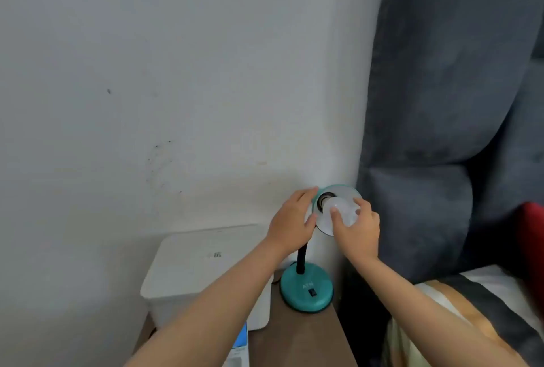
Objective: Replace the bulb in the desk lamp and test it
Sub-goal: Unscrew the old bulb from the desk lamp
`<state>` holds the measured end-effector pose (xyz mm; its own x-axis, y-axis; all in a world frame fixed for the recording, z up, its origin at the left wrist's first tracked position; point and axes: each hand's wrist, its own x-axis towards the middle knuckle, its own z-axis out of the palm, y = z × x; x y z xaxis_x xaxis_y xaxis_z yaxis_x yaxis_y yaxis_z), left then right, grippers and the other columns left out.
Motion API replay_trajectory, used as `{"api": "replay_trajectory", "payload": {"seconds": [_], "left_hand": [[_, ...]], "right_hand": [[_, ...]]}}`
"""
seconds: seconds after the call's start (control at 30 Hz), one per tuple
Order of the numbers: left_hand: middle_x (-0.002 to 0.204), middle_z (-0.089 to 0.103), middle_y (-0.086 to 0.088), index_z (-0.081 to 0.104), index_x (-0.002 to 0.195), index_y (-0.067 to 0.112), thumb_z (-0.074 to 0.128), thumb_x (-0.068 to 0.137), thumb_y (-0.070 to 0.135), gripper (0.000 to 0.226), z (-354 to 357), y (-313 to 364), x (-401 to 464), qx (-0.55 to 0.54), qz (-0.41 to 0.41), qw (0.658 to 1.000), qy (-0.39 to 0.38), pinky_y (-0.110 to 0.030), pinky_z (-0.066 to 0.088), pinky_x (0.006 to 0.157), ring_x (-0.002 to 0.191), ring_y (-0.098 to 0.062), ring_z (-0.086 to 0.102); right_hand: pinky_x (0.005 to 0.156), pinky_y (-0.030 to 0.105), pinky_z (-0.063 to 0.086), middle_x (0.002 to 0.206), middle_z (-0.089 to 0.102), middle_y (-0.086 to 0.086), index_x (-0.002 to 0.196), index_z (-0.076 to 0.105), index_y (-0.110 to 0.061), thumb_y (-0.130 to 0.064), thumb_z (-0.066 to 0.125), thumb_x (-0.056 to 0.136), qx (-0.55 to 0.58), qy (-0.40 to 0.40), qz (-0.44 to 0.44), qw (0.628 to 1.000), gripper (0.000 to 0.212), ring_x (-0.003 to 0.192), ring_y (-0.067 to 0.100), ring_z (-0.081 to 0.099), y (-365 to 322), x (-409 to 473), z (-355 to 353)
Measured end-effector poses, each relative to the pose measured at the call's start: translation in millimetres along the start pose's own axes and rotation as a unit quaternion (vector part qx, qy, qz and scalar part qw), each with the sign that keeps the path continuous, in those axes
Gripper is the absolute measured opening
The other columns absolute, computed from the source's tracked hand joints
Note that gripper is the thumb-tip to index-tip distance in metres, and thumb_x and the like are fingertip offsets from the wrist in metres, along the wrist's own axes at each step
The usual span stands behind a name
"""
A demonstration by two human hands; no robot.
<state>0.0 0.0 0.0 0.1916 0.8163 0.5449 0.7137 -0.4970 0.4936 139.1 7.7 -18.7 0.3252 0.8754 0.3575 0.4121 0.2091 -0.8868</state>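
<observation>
Lamp base, teal, round: raised or printed pale letters on its top face read "ATN", just behind the small black rocker switch. White box left of the lamp base: a small dark mark on its lid, too blurred to read. Blue-and-white carton in front of the white box: faint print on it, not legible.
</observation>
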Motion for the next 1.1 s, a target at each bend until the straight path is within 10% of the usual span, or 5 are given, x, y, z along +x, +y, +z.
{"api": "replay_trajectory", "payload": {"seconds": [0.2, 0.8, 1.1], "left_hand": [[0.126, 0.054, -0.001, 0.038, 0.14, 0.028, 0.052, 0.09, 0.013, 0.054, 11.7, -7.4, 14.6, -0.017, -0.027, 0.999, -0.012, -0.039, 0.05, 0.09, 0.1, -0.021, 0.06], [0.119, 0.058, -0.008, 0.037, 0.141, 0.022, 0.053, 0.09, 0.008, 0.055, 22.9, -17.6, 19.1, 0.039, 0.037, 0.999, 0.0, -0.02, 0.04, 0.081, 0.096, -0.022, 0.057], [0.114, 0.059, -0.009, 0.044, 0.137, 0.02, 0.055, 0.086, 0.002, 0.055, 23.7, -16.4, 20.4, 0.003, 0.034, 0.999, 0.021, -0.031, 0.048, 0.085, 0.095, -0.024, 0.06]], "right_hand": [[0.079, 0.026, 0.035, 0.119, 0.052, 0.016, 0.121, 0.052, -0.014, -0.03, 0.071, 0.079, 0.019, -0.004, -0.007, 1.0, 0.049, 0.097, 0.018, 0.047, 2.5, 12.2, 11.2], [0.084, 0.023, 0.038, 0.123, 0.048, 0.008, 0.116, 0.064, -0.017, -0.003, 0.071, 0.072, -0.068, -0.041, -0.135, 0.988, 0.047, 0.109, 0.023, 0.052, 18.1, 17.6, 6.0], [0.09, 0.032, 0.041, 0.13, 0.052, 0.022, 0.134, 0.041, -0.002, -0.033, 0.066, 0.083, 0.006, 0.004, 0.053, 0.999, 0.064, 0.12, 0.034, 0.049, 5.1, 13.8, 14.2]]}}
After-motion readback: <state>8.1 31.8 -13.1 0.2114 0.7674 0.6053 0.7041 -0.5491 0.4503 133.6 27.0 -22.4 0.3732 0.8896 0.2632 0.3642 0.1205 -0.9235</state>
